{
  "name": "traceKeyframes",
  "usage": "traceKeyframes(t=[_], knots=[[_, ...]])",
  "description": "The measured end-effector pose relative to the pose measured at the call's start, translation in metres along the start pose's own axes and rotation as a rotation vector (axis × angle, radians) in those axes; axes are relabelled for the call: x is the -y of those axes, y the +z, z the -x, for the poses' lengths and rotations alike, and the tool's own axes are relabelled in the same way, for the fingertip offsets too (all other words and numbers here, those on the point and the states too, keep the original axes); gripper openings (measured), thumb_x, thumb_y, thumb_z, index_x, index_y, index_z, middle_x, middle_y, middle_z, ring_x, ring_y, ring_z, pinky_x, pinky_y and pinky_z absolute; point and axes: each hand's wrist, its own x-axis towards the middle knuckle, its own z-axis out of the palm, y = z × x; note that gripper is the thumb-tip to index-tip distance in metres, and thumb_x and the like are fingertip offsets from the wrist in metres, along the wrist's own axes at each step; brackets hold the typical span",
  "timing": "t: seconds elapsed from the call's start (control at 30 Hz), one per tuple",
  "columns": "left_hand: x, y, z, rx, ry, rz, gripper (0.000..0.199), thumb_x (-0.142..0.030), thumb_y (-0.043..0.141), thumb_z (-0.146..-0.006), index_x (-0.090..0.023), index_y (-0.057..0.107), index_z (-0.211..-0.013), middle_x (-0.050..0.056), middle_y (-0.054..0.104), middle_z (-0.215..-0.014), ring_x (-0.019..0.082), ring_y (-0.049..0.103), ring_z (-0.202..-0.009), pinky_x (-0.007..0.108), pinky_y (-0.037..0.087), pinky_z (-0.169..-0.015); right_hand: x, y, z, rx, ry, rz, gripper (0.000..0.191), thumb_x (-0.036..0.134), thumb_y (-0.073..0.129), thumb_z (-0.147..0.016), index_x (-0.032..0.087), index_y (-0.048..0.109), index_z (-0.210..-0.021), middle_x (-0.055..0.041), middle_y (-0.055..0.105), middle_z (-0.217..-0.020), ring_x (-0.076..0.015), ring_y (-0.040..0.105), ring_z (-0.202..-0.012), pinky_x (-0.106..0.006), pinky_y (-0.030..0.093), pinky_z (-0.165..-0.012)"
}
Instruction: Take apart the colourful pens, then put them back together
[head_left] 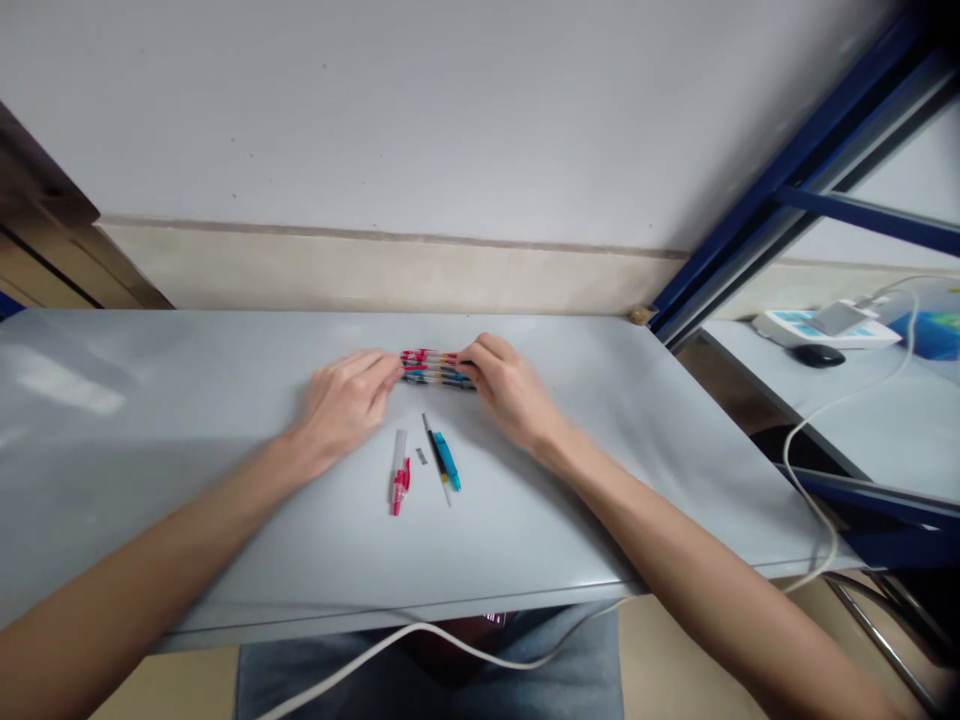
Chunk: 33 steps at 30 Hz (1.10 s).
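Observation:
A small stack of pens (pixel 436 368) with red and dark bands lies flat on the grey table (pixel 187 380), near its far edge. My left hand (pixel 345 405) holds the stack's left end with its fingertips, and my right hand (pixel 510 385) grips the right end. Closer to me lie loose pen parts: a clear barrel with a red clip (pixel 399 475), a blue pen piece (pixel 447 462), a thin dark refill (pixel 435 455) and a tiny metal spring (pixel 421 456).
A pale wall rises behind the table, and a blue metal frame (pixel 795 180) stands at the right. A lower desk there holds a white device (pixel 829 328), a black mouse (pixel 819 355) and a blue box (pixel 928 335). A white cable (pixel 795 460) loops past the table's right side.

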Motion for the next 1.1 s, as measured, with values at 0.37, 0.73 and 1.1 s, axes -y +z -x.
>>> traceKeyframes(t=[0.37, 0.73, 1.1], knots=[[0.003, -0.004, 0.002, 0.019, -0.211, 0.297, 0.03, -0.033, 0.042, -0.103, -0.02, 0.054, -0.079, -0.002, 0.056, -0.071, 0.012, 0.043, -0.062, 0.026, 0.034, -0.062, 0.038, 0.003, 0.019, 0.279, -0.205, -0.198, 0.032, 0.03, 0.046, -0.107, 0.017, 0.069, -0.09, -0.0066, 0.064, -0.086, -0.0169, 0.057, -0.075, -0.029, 0.043, -0.069], [-0.024, -0.01, 0.009, 0.135, -0.247, 0.552, 0.032, -0.031, 0.042, -0.102, -0.02, 0.047, -0.073, -0.005, 0.046, -0.063, 0.011, 0.04, -0.059, 0.026, 0.032, -0.059, 0.028, 0.008, 0.014, 0.293, -0.039, -0.483, 0.016, 0.014, 0.062, -0.097, 0.019, 0.072, -0.087, -0.004, 0.072, -0.089, -0.0169, 0.068, -0.084, -0.032, 0.053, -0.079], [-0.027, -0.008, 0.007, 0.168, -0.289, 0.665, 0.033, -0.032, 0.043, -0.101, -0.019, 0.045, -0.071, -0.005, 0.043, -0.064, 0.011, 0.038, -0.061, 0.027, 0.031, -0.06, 0.029, 0.008, 0.014, 0.359, -0.148, -0.433, 0.021, 0.009, 0.056, -0.098, 0.019, 0.073, -0.089, -0.0046, 0.065, -0.091, -0.0177, 0.063, -0.087, -0.032, 0.052, -0.08]])
